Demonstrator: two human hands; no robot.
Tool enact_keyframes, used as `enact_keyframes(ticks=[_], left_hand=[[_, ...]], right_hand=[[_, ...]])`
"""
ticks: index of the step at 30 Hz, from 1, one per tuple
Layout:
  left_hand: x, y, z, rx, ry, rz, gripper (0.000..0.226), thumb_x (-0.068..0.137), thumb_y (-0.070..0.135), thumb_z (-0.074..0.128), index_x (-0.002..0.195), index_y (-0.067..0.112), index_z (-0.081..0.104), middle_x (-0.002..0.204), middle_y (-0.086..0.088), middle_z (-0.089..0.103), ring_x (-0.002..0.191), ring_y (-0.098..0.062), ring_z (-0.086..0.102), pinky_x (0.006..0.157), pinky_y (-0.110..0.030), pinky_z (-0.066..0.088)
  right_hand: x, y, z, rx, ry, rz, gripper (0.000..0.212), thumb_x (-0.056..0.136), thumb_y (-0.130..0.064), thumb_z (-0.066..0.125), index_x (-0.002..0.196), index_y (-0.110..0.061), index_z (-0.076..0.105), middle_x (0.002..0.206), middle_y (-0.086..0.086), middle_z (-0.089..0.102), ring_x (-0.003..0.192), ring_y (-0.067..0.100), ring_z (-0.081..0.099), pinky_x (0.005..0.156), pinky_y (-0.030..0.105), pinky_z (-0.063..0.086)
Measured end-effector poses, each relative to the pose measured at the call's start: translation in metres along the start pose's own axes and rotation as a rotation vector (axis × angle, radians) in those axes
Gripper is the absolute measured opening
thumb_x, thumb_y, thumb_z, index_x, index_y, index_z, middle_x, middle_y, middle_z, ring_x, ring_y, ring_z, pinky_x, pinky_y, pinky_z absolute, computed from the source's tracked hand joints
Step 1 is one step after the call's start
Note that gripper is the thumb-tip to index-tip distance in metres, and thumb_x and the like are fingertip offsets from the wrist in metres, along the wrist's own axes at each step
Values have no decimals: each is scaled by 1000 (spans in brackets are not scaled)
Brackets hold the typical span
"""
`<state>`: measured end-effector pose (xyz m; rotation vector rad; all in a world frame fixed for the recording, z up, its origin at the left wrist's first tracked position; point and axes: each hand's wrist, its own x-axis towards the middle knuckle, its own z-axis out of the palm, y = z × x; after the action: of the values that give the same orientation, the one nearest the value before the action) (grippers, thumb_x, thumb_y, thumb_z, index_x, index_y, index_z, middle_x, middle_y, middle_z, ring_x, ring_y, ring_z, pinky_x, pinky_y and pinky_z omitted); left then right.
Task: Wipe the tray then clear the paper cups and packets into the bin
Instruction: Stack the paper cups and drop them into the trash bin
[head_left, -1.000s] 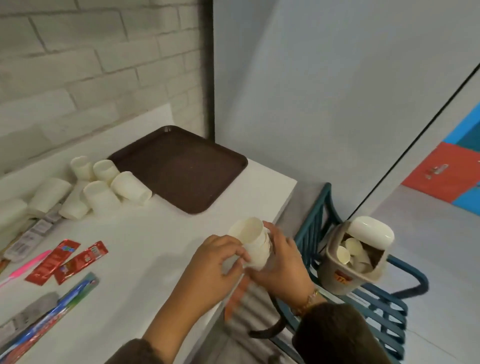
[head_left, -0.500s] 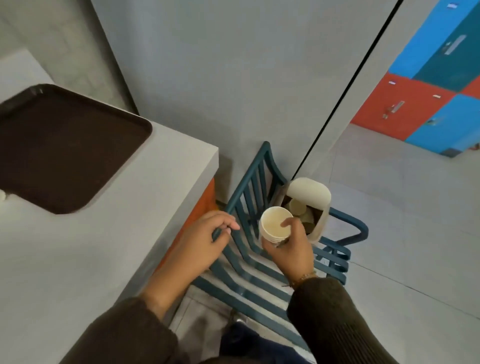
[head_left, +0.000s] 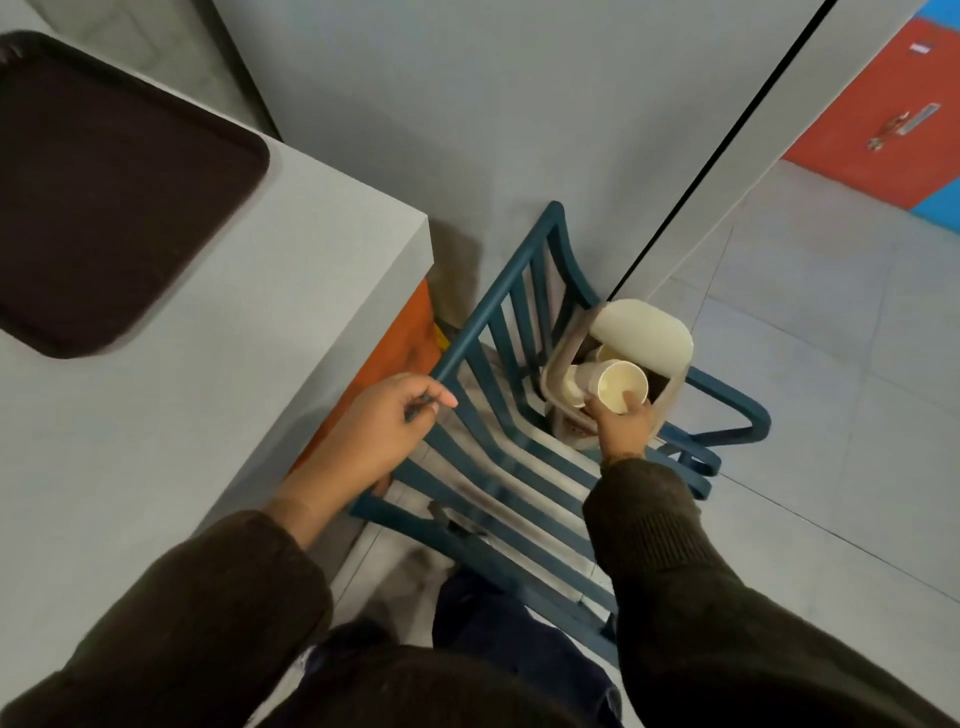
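Observation:
My right hand (head_left: 621, 426) grips a stack of cream paper cups (head_left: 613, 384), tipped on its side with the mouth facing me, right at the opening of the small beige bin (head_left: 558, 364). The bin's swing lid (head_left: 644, 332) is pushed back and other cups lie inside. The bin stands on a blue slatted chair (head_left: 498, 415). My left hand (head_left: 384, 431) hovers over the chair's backrest, fingers loosely curled, holding nothing. The brown tray (head_left: 104, 197) lies bare on the white counter (head_left: 218, 374) at the upper left.
The counter's corner juts out beside the chair, with an orange panel (head_left: 400, 353) below it. A grey wall stands behind. Grey tiled floor (head_left: 831, 415) spreads to the right, with red and blue lockers (head_left: 883, 114) at the far right.
The view swung from the counter down to the chair. My right hand carried the cup stack from above the counter edge over to the bin's opening. My left hand let go of the stack.

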<state>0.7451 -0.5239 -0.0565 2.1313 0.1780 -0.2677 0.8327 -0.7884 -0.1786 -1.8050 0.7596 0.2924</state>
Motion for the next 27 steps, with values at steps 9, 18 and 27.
enact_keyframes(ticks=[9, 18, 27], left_hand=[[-15, -10, 6, -10, -11, -102, 23, 90, 13, 55, 92, 35, 63, 105, 15, 64, 101, 2, 58, 83, -8, 40], [-25, -19, 6, 8, -6, -116, 29, 91, 14, 54, 91, 43, 60, 107, 14, 64, 101, 1, 58, 85, -11, 43], [-48, -16, -13, -111, 89, -137, 23, 91, 15, 54, 92, 35, 64, 101, 17, 66, 97, 3, 61, 86, -13, 46]], right_hand=[[45, 4, 22, 149, -134, 370, 45, 90, -23, 57, 126, 3, 49, 129, 21, 55, 117, 33, 56, 97, 40, 49], [65, 15, 32, 110, -234, 461, 104, 61, -46, 77, 145, -28, 19, 145, 12, 32, 127, 35, 40, 107, 50, 35], [-55, -31, 58, -276, -335, -186, 38, 89, -23, 58, 125, -14, 51, 126, 8, 55, 117, 22, 51, 105, 35, 37]])
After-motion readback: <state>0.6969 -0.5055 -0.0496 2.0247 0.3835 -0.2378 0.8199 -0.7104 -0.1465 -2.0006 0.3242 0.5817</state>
